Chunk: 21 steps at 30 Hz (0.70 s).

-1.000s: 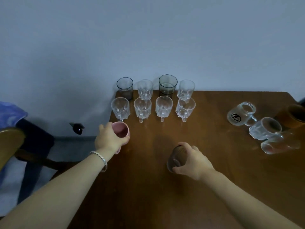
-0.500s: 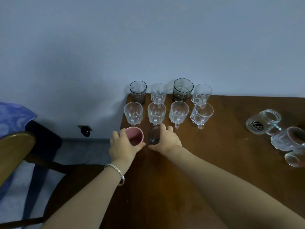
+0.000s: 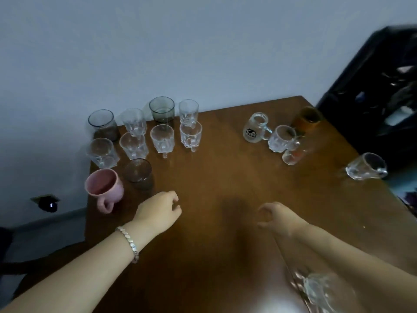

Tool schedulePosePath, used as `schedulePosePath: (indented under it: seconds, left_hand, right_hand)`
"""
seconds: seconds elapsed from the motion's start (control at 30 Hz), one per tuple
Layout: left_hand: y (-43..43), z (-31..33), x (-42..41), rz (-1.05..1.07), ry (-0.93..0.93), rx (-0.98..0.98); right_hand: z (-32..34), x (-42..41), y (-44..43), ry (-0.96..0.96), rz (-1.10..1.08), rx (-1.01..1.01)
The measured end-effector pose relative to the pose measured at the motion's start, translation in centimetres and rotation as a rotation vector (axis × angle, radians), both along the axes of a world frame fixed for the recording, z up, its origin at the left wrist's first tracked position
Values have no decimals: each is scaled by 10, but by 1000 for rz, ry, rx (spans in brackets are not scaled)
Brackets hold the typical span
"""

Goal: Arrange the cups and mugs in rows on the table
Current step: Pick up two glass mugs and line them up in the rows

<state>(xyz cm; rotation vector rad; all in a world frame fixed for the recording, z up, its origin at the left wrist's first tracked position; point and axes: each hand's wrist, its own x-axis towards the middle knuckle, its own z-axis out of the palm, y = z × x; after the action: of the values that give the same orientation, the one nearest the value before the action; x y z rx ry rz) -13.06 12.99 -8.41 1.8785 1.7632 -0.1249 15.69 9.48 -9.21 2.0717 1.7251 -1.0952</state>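
Note:
Two rows of glasses and clear mugs point(image 3: 162, 138) stand at the table's far left corner. In front of them a pink mug point(image 3: 104, 185) and a dark glass point(image 3: 138, 172) stand side by side at the left edge. My left hand point(image 3: 160, 211) hovers empty just right of them, fingers loosely curled. My right hand point(image 3: 278, 216) is over the table's middle, empty, fingers apart. Loose pieces sit at the far right: a printed jar mug point(image 3: 253, 127), a clear mug point(image 3: 281, 138), a tumbler lying down point(image 3: 293, 155), a brown cup point(image 3: 308, 119) and another clear mug point(image 3: 366, 169).
The brown wooden table point(image 3: 225, 181) meets a pale wall at the back. A blurred clear mug point(image 3: 325, 290) sits near the front edge under my right forearm. Dark furniture point(image 3: 379, 98) stands beyond the right corner. A chair shows at the lower left.
Both hands have let go of the pink mug and the dark glass, which now stand in front of the rows. The hands have drawn back toward me and the view has swung right.

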Motion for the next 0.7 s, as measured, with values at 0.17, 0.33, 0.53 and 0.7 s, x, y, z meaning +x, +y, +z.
schedulePosePath:
  seconds: [0.17, 0.33, 0.53, 0.7]
  left_hand:
    - [-23, -3, 74, -192, -34, -91]
    - [-48, -10, 129, -248, -58, -132]
    - [-59, -19, 171, -213, -31, -190]
    - [-53, -24, 218, -113, -20, -219]
  right_hand:
    - [7, 71, -75, -221, -85, -78]
    - [-11, 92, -127, -275, -49, -179]
    - [-27, 124, -133, -135, -75, -199]
    - [-30, 183, -100, -4, -117, -77]
